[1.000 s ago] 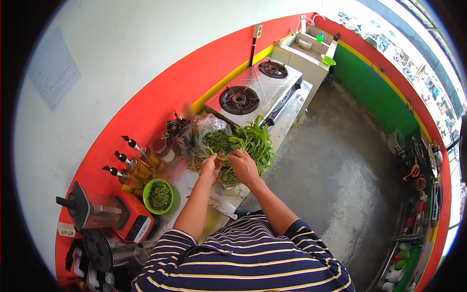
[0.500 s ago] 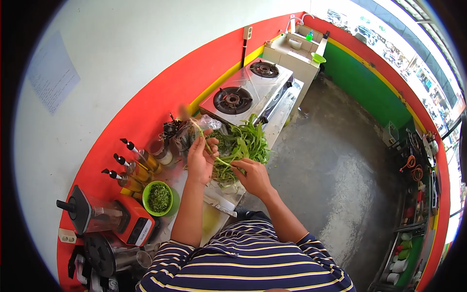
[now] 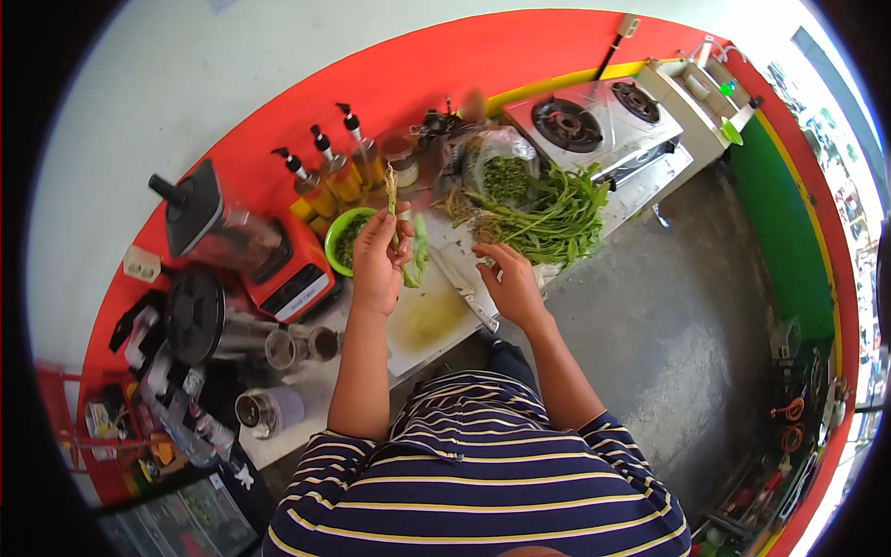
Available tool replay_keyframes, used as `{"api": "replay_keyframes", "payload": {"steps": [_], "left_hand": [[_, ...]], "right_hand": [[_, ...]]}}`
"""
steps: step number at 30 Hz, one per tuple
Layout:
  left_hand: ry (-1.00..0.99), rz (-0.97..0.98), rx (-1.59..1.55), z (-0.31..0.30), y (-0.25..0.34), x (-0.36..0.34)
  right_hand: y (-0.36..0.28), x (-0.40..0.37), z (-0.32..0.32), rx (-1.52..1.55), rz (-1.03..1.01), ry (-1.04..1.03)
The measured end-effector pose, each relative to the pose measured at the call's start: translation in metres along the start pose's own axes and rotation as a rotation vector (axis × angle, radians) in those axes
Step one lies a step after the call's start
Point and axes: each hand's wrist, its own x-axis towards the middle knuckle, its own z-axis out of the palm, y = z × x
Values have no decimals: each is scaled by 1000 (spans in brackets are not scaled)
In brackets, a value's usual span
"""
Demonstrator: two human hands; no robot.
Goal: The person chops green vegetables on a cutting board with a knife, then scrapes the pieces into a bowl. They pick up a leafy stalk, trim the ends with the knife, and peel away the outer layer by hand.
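Note:
My left hand [image 3: 379, 269] is closed around a stalk of leafy greens [image 3: 392, 190], roots pointing up and leaves hanging below the fingers. My right hand [image 3: 512, 288] is raised over the counter's front edge, fingers loosely bent and apart, with nothing visible in them. Just left of it, a knife [image 3: 453, 277] lies on a white cutting board [image 3: 408, 348] stained yellow-green. Beyond the right hand is a heap of long-stemmed greens [image 3: 561, 221]. Next to the heap, a clear plastic bag [image 3: 509, 144] contains chopped greens. A green bowl [image 3: 332, 243] of chopped greens stands behind my left hand.
Pump bottles [image 3: 343, 176] line the wall, with a red blender [image 3: 292, 269] in front of them to the left. A two-burner stove [image 3: 594, 153] stands right of the heap, a sink [image 3: 710, 97] beyond. At lower left is a metal-lidded jar [image 3: 264, 413].
My right hand has let go of the stalk and moved apart from it. My left hand now holds the stalk upright, nearer the bowl. The view has turned left.

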Motion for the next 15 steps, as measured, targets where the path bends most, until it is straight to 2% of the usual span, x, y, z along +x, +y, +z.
{"api": "replay_keyframes", "payload": {"steps": [2,4,6,8,11,15], "left_hand": [[61,-6,3,-18,-2,-21],[110,-11,2,-32,-9,-41],[150,-78,2,-46,-18,-60],[168,-85,32,-58,-28,-79],[183,-145,68,-72,-43,-103],[238,-146,129,-76,-50,-116]], "right_hand": [[16,-6,20,-6,-7,-59],[38,-15,41,-146,93,-108],[68,-33,63,-171,99,-172],[90,-53,82,-409,145,-202],[103,-74,98,-532,201,-250],[138,-85,119,-556,107,-196]]}}
